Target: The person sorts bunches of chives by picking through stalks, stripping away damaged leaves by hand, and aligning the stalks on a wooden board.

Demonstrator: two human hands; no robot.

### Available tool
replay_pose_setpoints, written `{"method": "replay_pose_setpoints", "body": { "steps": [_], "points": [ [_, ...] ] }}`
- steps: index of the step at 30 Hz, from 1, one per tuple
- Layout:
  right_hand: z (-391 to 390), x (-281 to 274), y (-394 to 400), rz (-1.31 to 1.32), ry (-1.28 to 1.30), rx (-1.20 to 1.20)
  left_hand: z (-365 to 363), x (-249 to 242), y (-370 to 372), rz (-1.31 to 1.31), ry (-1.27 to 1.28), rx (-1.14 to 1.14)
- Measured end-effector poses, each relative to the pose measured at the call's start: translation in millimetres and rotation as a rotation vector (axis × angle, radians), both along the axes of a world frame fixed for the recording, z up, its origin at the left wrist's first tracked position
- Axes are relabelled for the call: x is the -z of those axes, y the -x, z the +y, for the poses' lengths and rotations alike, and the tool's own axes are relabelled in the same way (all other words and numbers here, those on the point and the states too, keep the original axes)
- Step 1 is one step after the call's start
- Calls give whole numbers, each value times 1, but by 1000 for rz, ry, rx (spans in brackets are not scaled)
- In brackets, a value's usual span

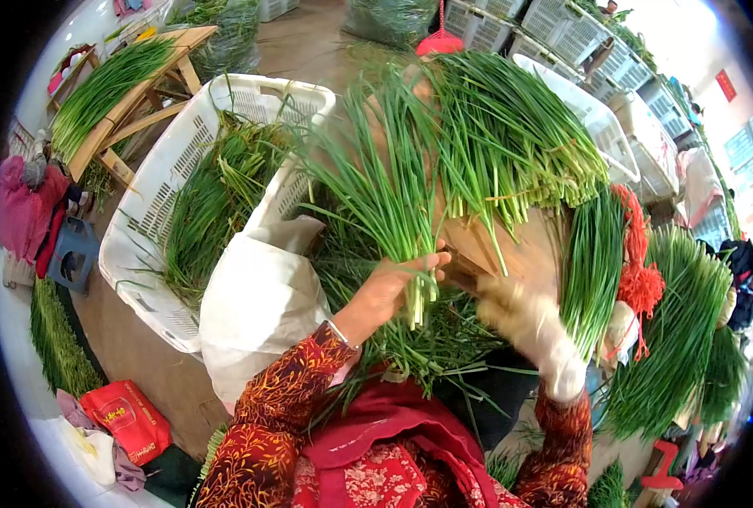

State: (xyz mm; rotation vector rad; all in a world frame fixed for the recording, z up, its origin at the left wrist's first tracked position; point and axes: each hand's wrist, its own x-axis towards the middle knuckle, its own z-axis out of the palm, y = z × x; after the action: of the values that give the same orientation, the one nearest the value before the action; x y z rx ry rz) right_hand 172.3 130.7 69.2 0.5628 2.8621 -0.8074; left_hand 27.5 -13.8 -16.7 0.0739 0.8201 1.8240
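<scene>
Red patterned sleeves [283,406] reach up from the bottom edge toward a wooden board [495,245] piled with green chives.

Left hand [389,284] is closed around a bunch of chives [385,186], gripping it near the cut ends, the blades fanning upward over the board's near edge. Right hand [524,317], in a pale glove and blurred, rests at the board's near edge beside a second bunch [592,262]; whether it grips anything I cannot tell. More chives [512,127] lie across the board's far side. A white crate [152,203] of chives stands left of the board.
</scene>
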Motion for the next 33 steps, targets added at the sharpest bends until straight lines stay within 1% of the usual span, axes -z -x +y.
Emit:
{"method": "replay_pose_setpoints", "body": {
  "steps": [1,2,3,5,7,8,9,11,12,13,15,17,19,20,21,23,24,25,26,27,29,30,31,32,33],
  "points": [
    [-5,-26,27,80,-46,5,0,-3,-2,1,2,6],
    [-5,-27,50,203,-70,0,1,-6,-3,57,45,-9],
    [3,-22,71,226,-94,-103,1,-8,-4,114,87,-27],
    [13,-7,103,253,-120,-215,2,-7,-5,133,70,-52],
    [13,0,124,148,-81,-260,-2,-5,-3,123,75,-46],
    [12,0,127,138,-21,-270,-4,-2,-1,146,94,-36],
    [11,0,132,133,-20,-277,-6,1,1,141,94,-42],
    [13,0,144,4,69,-311,-9,7,3,207,109,-14],
    [14,0,150,-76,256,-218,-11,9,4,201,113,-10],
    [18,8,157,53,252,-261,-12,9,5,169,96,-32],
    [29,1,171,74,469,-151,-12,10,4,134,79,-46],
    [36,-24,177,267,771,-136,-13,8,3,145,97,-79],
    [37,-71,172,564,830,-134,-14,13,5,123,83,-63],
    [44,-93,159,767,872,-181,-14,16,6,138,98,-55],
    [73,-106,151,911,968,-298,-14,17,7,152,113,-48],
    [99,-150,104,1170,700,-244,-14,13,6,119,104,-60],
    [101,-160,72,1194,-145,-212,-13,11,6,104,85,-56],
    [103,-170,39,1141,-1034,-185,-13,10,6,89,65,-53],
    [99,-171,15,1097,-1353,-243,-14,8,7,100,72,-41],
    [92,-160,-7,1059,-1266,-192,-14,10,6,100,68,-44],
    [67,-107,-42,843,-709,-118,-14,17,5,109,-3,-60],
    [52,-79,-43,584,-539,-189,-14,16,4,109,28,-62],
    [29,-58,-36,246,-166,-294,-13,16,2,110,29,-68],
    [7,-36,-30,-121,149,-279,-12,16,0,100,28,-64],
    [9,2,-27,-461,-502,-430,-9,16,-1,94,28,-58]
  ]
}}
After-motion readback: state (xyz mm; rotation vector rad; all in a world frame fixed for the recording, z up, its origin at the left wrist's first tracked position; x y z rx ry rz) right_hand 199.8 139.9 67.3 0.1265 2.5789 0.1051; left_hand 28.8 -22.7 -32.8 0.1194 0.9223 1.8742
